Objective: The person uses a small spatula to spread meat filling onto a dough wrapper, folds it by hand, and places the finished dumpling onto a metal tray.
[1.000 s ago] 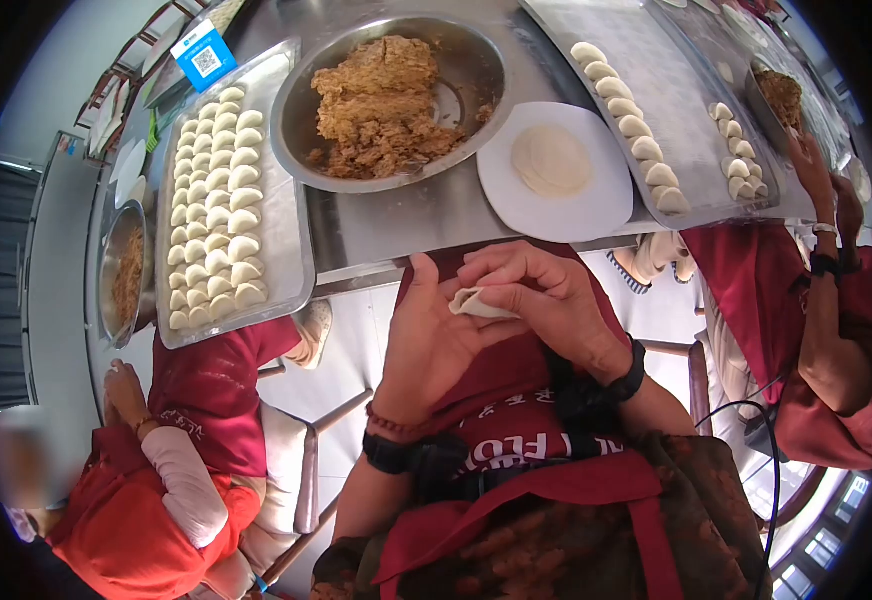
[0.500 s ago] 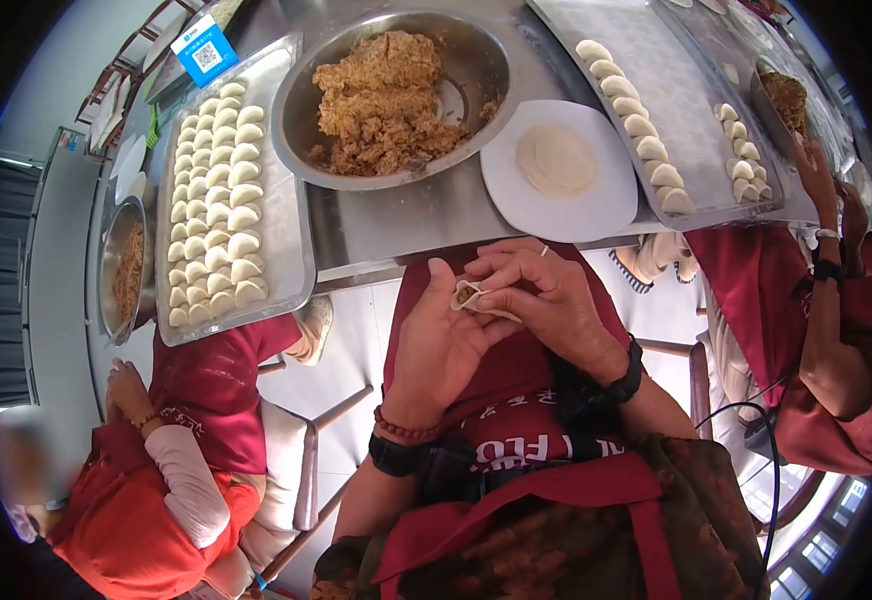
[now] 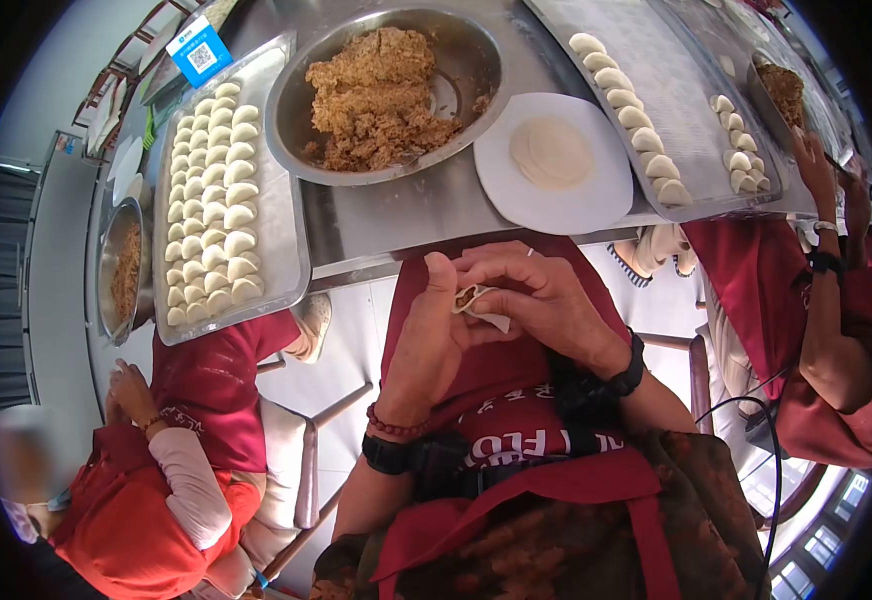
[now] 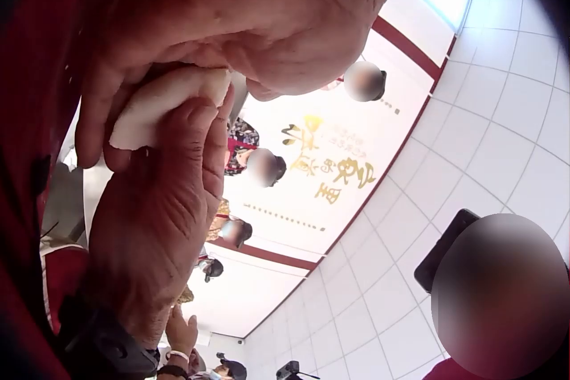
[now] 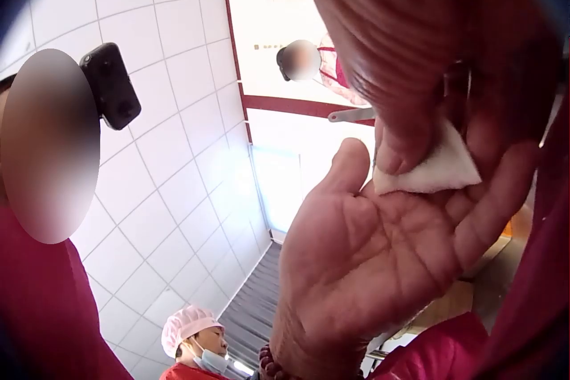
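A pale dumpling wrapper (image 3: pixel 489 312), partly folded, has brown filling showing at its opening in the head view. My left hand (image 3: pixel 421 345) cradles it from the left, thumb raised and fingers bent beneath and behind it. From the right, my right hand (image 3: pixel 556 310) pinches its edge between thumb and fingers. The left wrist view shows the white folded side (image 4: pixel 160 106) between my left hand (image 4: pixel 232 24) above and my right hand (image 4: pixel 156 228) below. In the right wrist view, a wrapper corner (image 5: pixel 436 166) lies against the left fingers, under the right thumb.
A metal bowl of filling (image 3: pixel 286 150) and a white plate (image 3: pixel 606 190) with round wrappers (image 3: pixel 551 152) stand on the steel table. Trays of dumplings flank them, left (image 3: pixel 296 250) and right (image 3: pixel 671 120). People in red sit at both sides.
The left hand has turned inward, its fingers bending more around the wrapper. The wrapper's opening has shifted to show its filling, and the right fingers have changed their pinch slightly.
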Available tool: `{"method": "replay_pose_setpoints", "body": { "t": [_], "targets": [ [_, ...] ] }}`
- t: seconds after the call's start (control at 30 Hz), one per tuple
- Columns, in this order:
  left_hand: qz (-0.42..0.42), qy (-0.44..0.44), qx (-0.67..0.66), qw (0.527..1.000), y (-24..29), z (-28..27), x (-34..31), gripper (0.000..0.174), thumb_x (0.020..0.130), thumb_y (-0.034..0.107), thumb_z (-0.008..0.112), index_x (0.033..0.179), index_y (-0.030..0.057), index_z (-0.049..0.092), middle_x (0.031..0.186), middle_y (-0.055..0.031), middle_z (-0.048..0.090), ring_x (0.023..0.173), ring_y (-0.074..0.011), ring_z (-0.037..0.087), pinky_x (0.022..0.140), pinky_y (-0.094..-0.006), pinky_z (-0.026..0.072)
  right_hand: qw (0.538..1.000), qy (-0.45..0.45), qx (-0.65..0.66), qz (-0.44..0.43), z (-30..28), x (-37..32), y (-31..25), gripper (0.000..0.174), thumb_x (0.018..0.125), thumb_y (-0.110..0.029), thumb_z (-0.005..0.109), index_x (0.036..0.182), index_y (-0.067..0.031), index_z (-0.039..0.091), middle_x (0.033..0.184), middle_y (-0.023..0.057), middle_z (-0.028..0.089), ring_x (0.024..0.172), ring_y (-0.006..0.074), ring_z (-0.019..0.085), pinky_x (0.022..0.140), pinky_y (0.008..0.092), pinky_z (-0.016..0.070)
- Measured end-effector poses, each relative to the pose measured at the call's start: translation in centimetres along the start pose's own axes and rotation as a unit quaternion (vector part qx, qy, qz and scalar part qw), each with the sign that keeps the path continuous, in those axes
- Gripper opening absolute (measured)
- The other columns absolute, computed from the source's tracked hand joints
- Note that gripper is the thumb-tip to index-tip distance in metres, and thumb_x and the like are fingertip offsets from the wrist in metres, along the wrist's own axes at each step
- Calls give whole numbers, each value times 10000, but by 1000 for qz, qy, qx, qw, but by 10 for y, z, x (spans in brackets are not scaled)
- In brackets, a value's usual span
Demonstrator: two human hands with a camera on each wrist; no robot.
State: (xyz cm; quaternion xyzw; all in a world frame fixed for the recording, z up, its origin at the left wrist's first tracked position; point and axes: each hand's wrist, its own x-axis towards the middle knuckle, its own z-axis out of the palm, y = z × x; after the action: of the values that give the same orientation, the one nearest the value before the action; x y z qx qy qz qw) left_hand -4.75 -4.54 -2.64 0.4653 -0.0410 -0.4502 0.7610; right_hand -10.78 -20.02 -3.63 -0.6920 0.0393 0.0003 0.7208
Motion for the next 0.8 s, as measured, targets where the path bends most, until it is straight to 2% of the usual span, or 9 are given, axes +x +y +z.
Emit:
{"method": "replay_pose_setpoints", "body": {
  "t": [0.1,0.2,0.3,0.4,0.5,0.6,0.7,0.8],
  "targets": [
    [-7,0,-39,999,0,0,0,703,1036,564,184,1277,-20,491,1210,-150,601,1088,-252,634,877,-449,586,1000,15,7,13,0,-1,-3,162,876,-28,685,1033,-57,708,1217,98,645,1034,145,643,813,264,548],
    [-22,-23,-122,992,-1,-2,2,661,1052,531,193,1266,-15,497,1216,-159,601,1128,-265,615,936,-473,552,998,48,-7,-51,0,0,8,108,882,-22,677,983,-49,705,1160,93,673,1007,140,652,824,265,546],
    [-53,-18,-215,975,-7,-8,3,553,1074,456,245,1247,2,510,1220,-158,603,1162,-269,595,999,-491,505,996,83,18,-20,0,0,-1,94,886,-17,670,971,-40,700,1132,93,684,1016,143,654,860,267,536],
    [-47,-20,-247,968,-12,-11,4,449,1080,384,308,1219,15,523,1198,-142,613,1150,-258,597,1029,-484,479,992,95,-25,-77,2,3,12,100,867,-71,716,952,-28,685,1101,73,700,900,125,681,810,256,551],
    [-39,-19,-264,963,-14,-15,5,386,1077,340,350,1197,22,531,1177,-124,621,1112,-238,608,1027,-470,481,991,99,-51,-70,2,2,9,114,853,-77,732,949,-34,688,1089,80,702,917,127,680,811,263,550],
    [-35,-54,-280,958,-18,-21,6,378,1077,324,358,1210,17,535,1157,-114,627,1085,-218,612,1025,-456,482,991,89,-38,-91,2,2,12,126,841,-80,743,948,-39,690,1069,83,698,929,134,676,812,275,550],
    [-44,-9,-231,972,-13,-13,4,374,1076,310,371,1232,12,534,1131,-102,634,1070,-199,614,1017,-443,493,984,69,-93,-138,-1,2,13,124,839,-82,747,941,-38,691,1084,91,689,935,143,674,818,279,548],
    [-47,3,-200,979,-12,-14,4,362,1065,293,412,1244,3,536,1102,-94,640,1053,-192,622,997,-452,512,986,69,-76,-130,0,1,10,120,842,-74,742,939,-35,684,1093,103,687,939,154,673,818,283,551]
  ]
}}
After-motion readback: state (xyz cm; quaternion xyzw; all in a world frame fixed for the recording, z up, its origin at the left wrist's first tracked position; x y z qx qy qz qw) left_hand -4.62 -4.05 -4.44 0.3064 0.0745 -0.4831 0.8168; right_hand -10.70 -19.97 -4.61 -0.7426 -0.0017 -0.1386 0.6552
